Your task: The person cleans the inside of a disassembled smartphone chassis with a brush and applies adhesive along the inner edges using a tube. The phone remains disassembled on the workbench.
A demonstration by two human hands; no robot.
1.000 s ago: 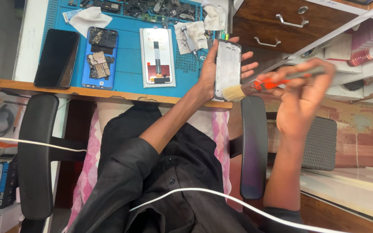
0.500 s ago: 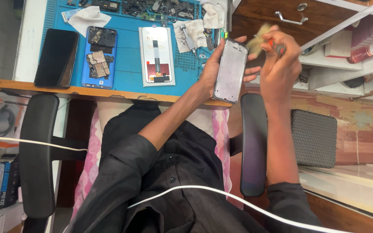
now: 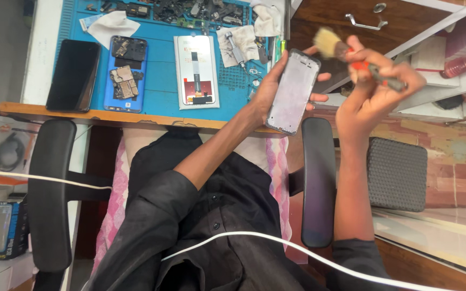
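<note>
I see a wooden-edged surface (image 3: 109, 116) covered by a blue rubbery work mat (image 3: 160, 81). On the mat near the left edge lies a glossy black phone (image 3: 73, 75), face up; beside it an opened phone body (image 3: 127, 74) with bare boards showing, then a flat white display panel (image 3: 196, 71). Crumpled white cloths (image 3: 113, 26) and small dark parts sit along the far edge. Right of the surface: a dark wood drawer front (image 3: 405, 16) with metal handles, and pale shelves. Black padded chair armrests (image 3: 319, 183) flank the lap.

My left hand (image 3: 271, 89) holds a grey, flat phone frame (image 3: 293, 92) just off the surface's right front corner, fingers wrapped on its edges. My right hand (image 3: 376, 89) is clamped on a brush (image 3: 351, 54) with an orange handle and tan bristles, raised just above the frame's top, not touching it.
</note>
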